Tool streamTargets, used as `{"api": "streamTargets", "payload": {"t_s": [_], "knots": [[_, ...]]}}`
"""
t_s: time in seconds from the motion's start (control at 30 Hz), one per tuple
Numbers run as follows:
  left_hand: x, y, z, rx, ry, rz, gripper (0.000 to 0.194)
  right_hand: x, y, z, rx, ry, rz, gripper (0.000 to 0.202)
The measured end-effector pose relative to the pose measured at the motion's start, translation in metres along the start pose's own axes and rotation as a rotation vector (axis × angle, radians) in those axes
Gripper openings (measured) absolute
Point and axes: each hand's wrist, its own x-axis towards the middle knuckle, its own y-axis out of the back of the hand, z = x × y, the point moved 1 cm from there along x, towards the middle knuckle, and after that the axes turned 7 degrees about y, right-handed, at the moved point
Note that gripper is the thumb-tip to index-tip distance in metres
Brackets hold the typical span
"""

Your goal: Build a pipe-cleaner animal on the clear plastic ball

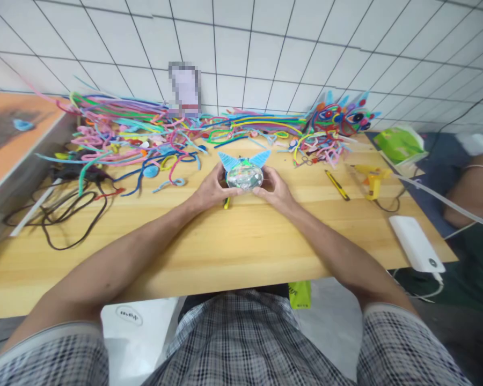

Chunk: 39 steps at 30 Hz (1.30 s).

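Note:
Between my two hands is a clear, rounded plastic piece [244, 178] with two light-blue pointed ears made of pipe cleaner rising from its top. My left hand [214, 187] grips its left side, and my right hand [277, 188] grips its right side, thumbs toward me. The fingers behind it are mostly hidden. A small yellow-and-black item [226, 203] shows just below my left hand. Beyond the held piece lie heaps of coloured pipe cleaners [261, 126].
At right are a yellow utility knife [337, 185], a yellow glue gun [372, 181], a white power bank [416, 244] and a green tissue pack [400, 143]. Finished colourful masks [342, 116] stand by the wall. Black cables [70, 220] coil at left. Another person's arm [469, 187] is at far right.

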Motion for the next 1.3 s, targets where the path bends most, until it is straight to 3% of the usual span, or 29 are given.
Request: {"api": "streamTargets", "payload": {"t_s": [0.43,0.7,0.87,1.3], "knots": [[-0.006,-0.001,0.008,0.028,0.080,0.018,0.089,0.000,-0.001,-0.009,0.002,0.014,-0.009,0.098],[-0.008,-0.004,0.011,0.048,0.064,0.017,0.086,0.008,0.012,-0.023,0.000,0.022,0.271,0.062],[-0.009,-0.004,0.013,0.096,0.062,0.013,0.085,0.018,0.011,-0.031,0.019,0.013,0.248,0.051],[-0.008,-0.002,0.015,0.099,0.051,-0.028,0.084,0.025,0.008,-0.034,-0.010,0.014,0.169,0.050]]}}
